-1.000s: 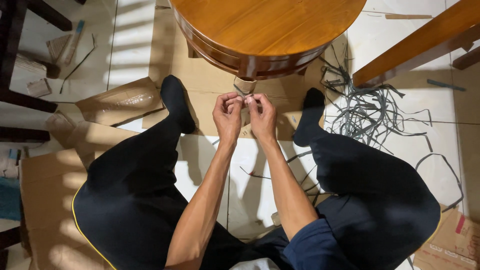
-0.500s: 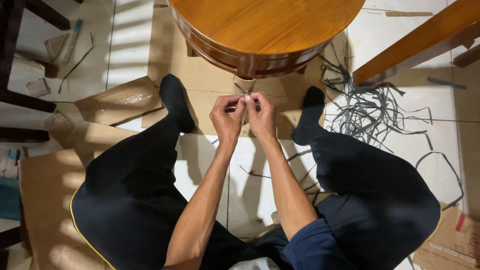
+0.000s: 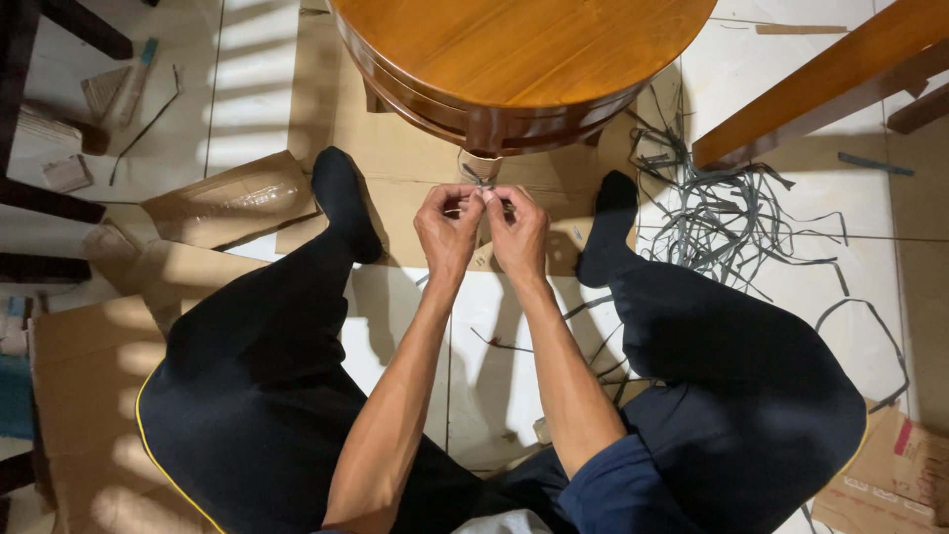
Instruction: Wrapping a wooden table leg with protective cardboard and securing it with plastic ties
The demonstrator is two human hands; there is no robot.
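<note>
I sit on the floor with my legs spread in front of a round wooden table [image 3: 524, 49]. My left hand [image 3: 448, 232] and my right hand [image 3: 518, 234] are side by side, fingertips pinched together on a thin grey strap [image 3: 481, 180]. The strap runs around a cardboard-wrapped table leg [image 3: 484, 163] just under the table's rim. Both hands hover close to that leg, above the cardboard sheet [image 3: 395, 158] under the table.
A tangle of cut grey straps [image 3: 727, 222] lies on the white tiles to the right. A wooden beam [image 3: 820, 84] slants at top right. Cardboard pieces [image 3: 232, 203] lie left, with dark furniture legs [image 3: 49, 203] at the far left edge.
Both hands have shifted slightly up and toward the table leg, still pinching the strap. Little else has moved.
</note>
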